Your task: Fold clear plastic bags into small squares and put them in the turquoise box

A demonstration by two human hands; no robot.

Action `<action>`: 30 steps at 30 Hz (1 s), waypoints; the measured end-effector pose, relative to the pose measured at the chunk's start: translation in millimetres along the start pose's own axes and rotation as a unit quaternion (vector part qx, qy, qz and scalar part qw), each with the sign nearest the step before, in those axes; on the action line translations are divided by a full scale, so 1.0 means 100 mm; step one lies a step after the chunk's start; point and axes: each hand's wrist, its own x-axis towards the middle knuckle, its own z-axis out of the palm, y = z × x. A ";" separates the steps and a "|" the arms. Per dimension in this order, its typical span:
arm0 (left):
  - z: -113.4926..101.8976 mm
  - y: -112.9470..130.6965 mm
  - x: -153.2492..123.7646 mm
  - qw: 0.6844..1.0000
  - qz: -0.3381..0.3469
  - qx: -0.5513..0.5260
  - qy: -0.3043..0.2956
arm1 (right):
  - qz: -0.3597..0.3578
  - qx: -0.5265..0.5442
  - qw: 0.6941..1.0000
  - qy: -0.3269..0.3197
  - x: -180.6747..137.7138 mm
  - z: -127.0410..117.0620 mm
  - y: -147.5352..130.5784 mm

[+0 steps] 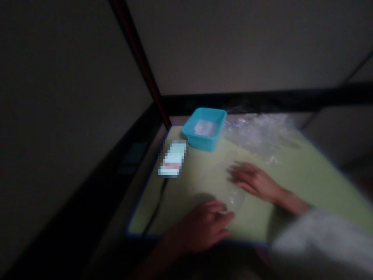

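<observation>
My left hand is at the near edge of the table, its fingers bent and closed at the near side of a clear plastic bag. The bag lies flat and hardly shows apart from a few glints. Blur hides exactly how the fingertips meet the film. Farther up and to the right, my right hand rests palm down with its fingers stretched out toward the left, at the bag's far side.
A turquoise plastic basket holding a whitish packet stands at the back. Right of it lies a heap of clear plastic bags. A lit phone with a dark cable lies at the left on the yellow-green table. Walls rise behind.
</observation>
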 end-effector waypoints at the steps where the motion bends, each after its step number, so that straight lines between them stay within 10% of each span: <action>1: 0.02 0.04 0.03 1.000 0.004 -0.001 -0.010 | 0.000 0.006 1.000 -0.004 0.00 0.00 0.00; 16: 0.08 0.38 0.57 0.992 0.096 -0.004 -0.079 | -0.056 0.044 0.995 -0.063 0.02 0.02 -0.02; 22: -0.08 -0.30 0.63 0.996 -0.058 -0.027 0.068 | -0.005 0.000 1.000 -0.002 -0.07 -0.17 0.15; 30: -0.04 -0.95 0.69 0.979 -0.165 -0.001 0.118 | 0.061 -0.043 0.997 0.007 -0.12 -0.21 0.36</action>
